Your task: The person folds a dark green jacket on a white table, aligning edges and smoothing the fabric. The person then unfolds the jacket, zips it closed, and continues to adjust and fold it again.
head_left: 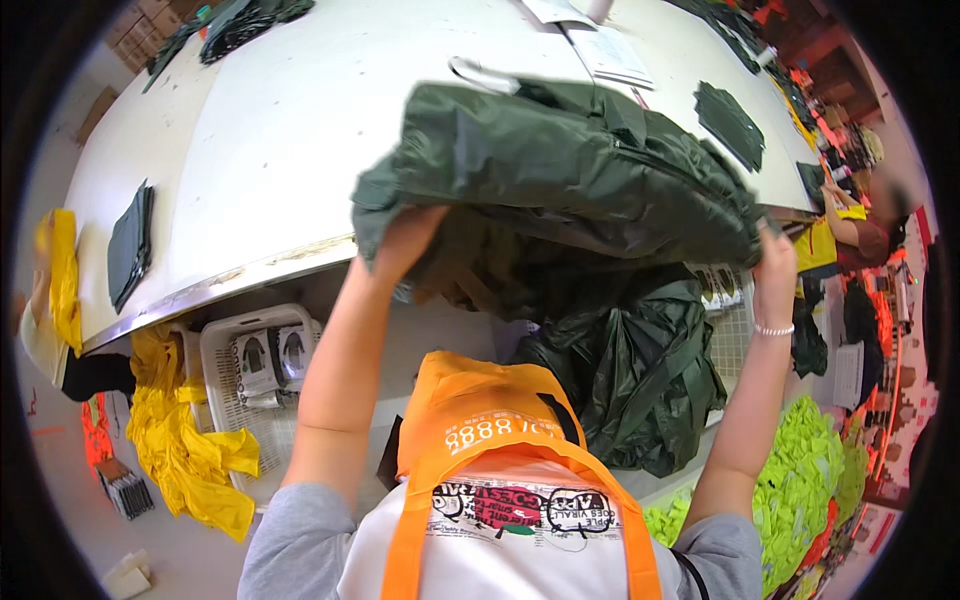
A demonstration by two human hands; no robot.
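A dark green rain jacket [560, 165] of shiny fabric, bunched into a wide bundle, is held up in front of me at the near edge of the table. My left hand [412, 232] reaches under its left end and holds it, the fingers hidden by the cloth. At the other end my right hand [775, 262] is closed on the jacket's edge. Below the bundle hangs a heap of the same dark green cloth [650, 375]; where it joins the jacket, if it does, I cannot tell.
The white table [290, 130] carries folded dark green garments [130, 245], another folded one [730, 125] and papers [610, 55]. Under its edge stand a white basket [225, 400] with packages and yellow garments [180, 430]. Lime-green garments [800, 490] lie right. Other people work at both sides.
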